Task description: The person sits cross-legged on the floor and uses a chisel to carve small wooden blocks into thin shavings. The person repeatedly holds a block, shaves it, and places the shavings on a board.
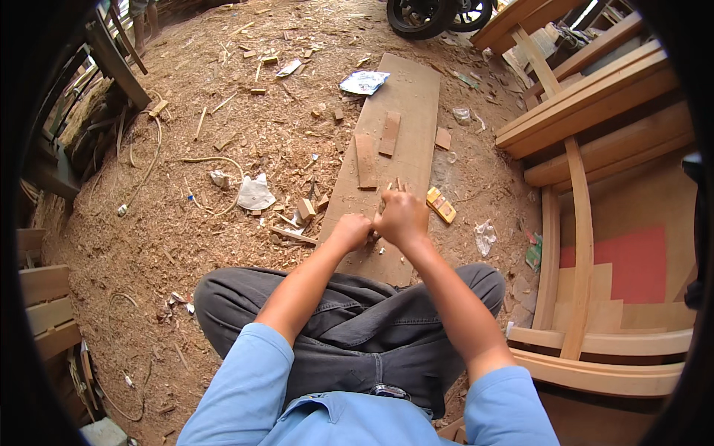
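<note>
Over the near end of a long brown board (407, 89), my two hands meet in front of my crossed legs. My left hand (352, 231) is closed, low against the board, on something I cannot make out. Touching it from the right, my right hand (402, 217) is closed too; slim brown tips show above its knuckles, but the thing itself is mostly hidden. Two flat wooden pieces, a longer one (365, 161) and a shorter one (389, 134), lie on the board beyond my hands. Just right of the board rests a yellow box-shaped thing (441, 205).
Sawdust and wood scraps cover the ground. A blue-white packet (364, 82) overlaps the board's left edge. Wooden frames (595, 342) stand close on the right, and a cord (156, 149) curls at left. A wheel (421, 16) stands at the back.
</note>
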Tool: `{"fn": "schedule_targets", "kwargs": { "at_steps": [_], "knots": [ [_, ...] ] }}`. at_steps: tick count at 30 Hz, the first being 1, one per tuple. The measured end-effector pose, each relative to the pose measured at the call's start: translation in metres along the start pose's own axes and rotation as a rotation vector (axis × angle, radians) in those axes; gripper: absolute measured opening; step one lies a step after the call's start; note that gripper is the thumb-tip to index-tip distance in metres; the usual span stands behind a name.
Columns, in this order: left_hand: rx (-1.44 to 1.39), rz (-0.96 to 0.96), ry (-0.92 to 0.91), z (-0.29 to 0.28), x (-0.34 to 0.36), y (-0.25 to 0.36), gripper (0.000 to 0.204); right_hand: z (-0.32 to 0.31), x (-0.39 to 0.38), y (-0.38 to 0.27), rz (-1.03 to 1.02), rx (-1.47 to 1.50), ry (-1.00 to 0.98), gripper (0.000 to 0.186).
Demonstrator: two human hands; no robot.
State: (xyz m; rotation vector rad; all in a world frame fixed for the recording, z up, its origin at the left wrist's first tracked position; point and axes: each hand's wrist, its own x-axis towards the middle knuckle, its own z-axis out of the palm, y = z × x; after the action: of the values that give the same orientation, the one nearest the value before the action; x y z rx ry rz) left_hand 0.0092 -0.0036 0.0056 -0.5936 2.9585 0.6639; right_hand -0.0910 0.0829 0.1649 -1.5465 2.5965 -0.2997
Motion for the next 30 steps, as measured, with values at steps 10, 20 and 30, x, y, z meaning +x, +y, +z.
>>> {"fn": "schedule_targets", "kwargs": {
  "at_steps": [10, 20, 30],
  "knots": [
    [-0.011, 0.015, 0.043, 0.004, -0.002, 0.0, 0.019, -0.007, -0.004, -0.013, 0.022, 0.034, 0.191, 0.02],
    [0.048, 0.058, 0.045, 0.002, -0.002, 0.002, 0.014, -0.008, -0.007, 0.006, 0.024, 0.022, 0.224, 0.024],
    [0.035, 0.049, 0.0, -0.002, -0.002, 0.003, 0.016, -0.001, -0.011, 0.039, 0.087, 0.0, 0.128, 0.027]
  ]
}}
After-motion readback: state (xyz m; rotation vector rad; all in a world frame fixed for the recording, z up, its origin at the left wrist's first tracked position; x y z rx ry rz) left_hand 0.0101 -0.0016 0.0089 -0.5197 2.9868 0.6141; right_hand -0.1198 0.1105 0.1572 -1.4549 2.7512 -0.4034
